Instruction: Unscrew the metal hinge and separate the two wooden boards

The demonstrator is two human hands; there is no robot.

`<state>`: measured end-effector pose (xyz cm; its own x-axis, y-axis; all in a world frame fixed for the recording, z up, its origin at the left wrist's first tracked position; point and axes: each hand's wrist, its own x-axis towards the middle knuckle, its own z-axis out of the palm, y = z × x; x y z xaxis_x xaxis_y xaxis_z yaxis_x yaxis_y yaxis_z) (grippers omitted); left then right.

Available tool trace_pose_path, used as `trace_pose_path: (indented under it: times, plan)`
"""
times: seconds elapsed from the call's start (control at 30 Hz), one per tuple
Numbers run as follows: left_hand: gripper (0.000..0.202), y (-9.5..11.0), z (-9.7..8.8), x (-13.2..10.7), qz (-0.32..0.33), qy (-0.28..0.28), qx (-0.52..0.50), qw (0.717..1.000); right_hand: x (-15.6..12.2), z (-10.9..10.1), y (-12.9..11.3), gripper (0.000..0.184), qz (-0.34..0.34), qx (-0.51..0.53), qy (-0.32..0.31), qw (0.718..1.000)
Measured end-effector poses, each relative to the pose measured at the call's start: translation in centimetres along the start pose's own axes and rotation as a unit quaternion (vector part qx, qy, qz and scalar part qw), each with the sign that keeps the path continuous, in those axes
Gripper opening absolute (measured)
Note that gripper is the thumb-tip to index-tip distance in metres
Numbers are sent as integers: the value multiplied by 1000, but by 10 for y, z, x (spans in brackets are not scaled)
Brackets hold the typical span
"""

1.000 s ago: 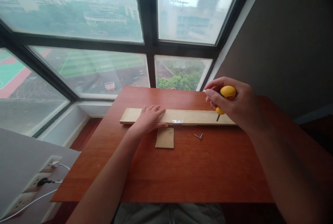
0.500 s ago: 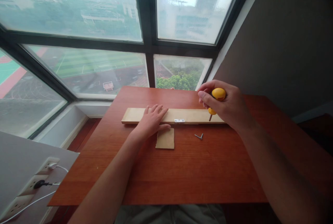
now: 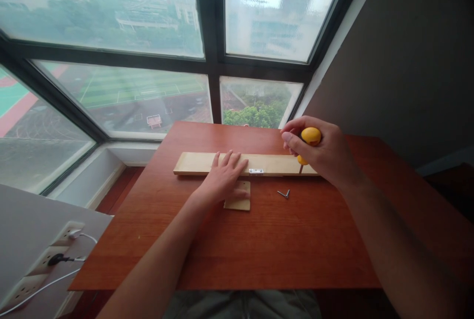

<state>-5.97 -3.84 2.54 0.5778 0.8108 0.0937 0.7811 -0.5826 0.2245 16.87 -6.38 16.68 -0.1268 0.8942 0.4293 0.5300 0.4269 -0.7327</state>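
Observation:
A long pale wooden board (image 3: pixel 196 163) lies across the reddish-brown table. My left hand (image 3: pixel 224 178) is open, its fingers spread over the board's front edge and its thumb over a small square wooden piece (image 3: pixel 239 204) just in front. A small metal plate (image 3: pixel 256 171) sits at the board's near edge, right of my left hand. My right hand (image 3: pixel 318 148) is closed around a screwdriver (image 3: pixel 311 136) with a yellow handle, shaft pointing down at the board's right part. Two screws (image 3: pixel 284 194) lie on the table in front of the board.
The wooden table (image 3: pixel 259 250) reaches to the window frame (image 3: pixel 215 69) ahead. A dark wall (image 3: pixel 400 62) rises on the right. Sockets with a black plug (image 3: pixel 57 259) and white cables are on the low wall at left.
My left hand has slid a little to the right, and its thumb now lies over the square wooden piece, which has shifted slightly right. My right hand stays nearly still with the screwdriver.

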Motion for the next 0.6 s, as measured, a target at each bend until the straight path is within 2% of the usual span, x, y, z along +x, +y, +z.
trace_pose_path:
  times: [0.33,0.5,0.6]
  plan:
    - [89,12,6,1,-51,-22,67,996,8,10,-6,9,-1,52,-1,999]
    - [86,15,8,0,-52,-2,73,996,17,24,-3,13,0,153,23,988]
    - [76,10,5,2,-40,17,77,996,23,38,2,18,10,224,45,974]
